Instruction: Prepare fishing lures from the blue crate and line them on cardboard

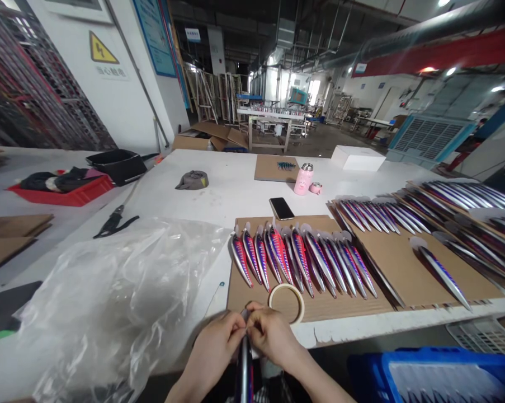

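Observation:
Close to my body, at the table's front edge, I hold a fishing lure (244, 369) with a dark, shiny back. My left hand (216, 344) pinches its upper end from one side. My right hand (275, 336) pinches the same end from the other, fingertips meeting. What lies between the fingertips is mostly hidden. Just beyond my right hand, a roll of masking tape (286, 287) lies on a cardboard sheet (252, 302). On that sheet rests a row of red, purple and silver fishing lures (300, 257), with pale translucent pieces at their upper ends.
Crumpled clear plastic (122, 296) covers the table's left part. Farther back are a phone (281, 208), a pink bottle (303, 180) and pliers (112, 223). More lures (443, 274) lie on cardboard at right. A blue crate (437, 358) stands below the right edge.

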Action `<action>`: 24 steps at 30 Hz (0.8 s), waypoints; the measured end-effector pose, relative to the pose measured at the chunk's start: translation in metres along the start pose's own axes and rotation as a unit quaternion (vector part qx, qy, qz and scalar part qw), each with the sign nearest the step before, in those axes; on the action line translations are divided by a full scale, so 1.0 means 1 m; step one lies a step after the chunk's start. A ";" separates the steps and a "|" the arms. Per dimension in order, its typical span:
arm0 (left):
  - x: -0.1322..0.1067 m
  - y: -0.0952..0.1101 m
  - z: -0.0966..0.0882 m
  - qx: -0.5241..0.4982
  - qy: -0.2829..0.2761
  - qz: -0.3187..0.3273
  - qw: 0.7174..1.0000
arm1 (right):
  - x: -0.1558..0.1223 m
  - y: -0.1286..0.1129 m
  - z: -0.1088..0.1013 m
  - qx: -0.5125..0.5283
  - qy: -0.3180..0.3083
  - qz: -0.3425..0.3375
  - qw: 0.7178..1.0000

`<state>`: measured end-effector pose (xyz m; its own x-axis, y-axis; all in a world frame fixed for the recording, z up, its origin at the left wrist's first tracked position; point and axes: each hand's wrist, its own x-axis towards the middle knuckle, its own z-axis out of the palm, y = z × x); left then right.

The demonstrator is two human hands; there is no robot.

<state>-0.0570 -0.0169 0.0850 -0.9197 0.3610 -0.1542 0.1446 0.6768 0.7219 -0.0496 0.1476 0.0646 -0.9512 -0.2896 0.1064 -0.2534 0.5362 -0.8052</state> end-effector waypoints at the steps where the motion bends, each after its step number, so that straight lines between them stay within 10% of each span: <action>1: 0.001 0.000 0.000 0.003 -0.001 0.002 1.000 | 0.000 0.000 -0.001 0.002 -0.005 -0.001 1.000; 24: -0.006 -0.019 0.012 -0.077 0.062 0.021 0.995 | -0.005 -0.005 0.005 0.025 0.051 -0.016 0.998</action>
<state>-0.0500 -0.0244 0.0637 -0.9533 0.2987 -0.0439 0.1355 0.5533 0.8219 -0.0427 0.1421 0.0650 -0.9563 -0.2221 0.1903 -0.2779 0.4866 -0.8283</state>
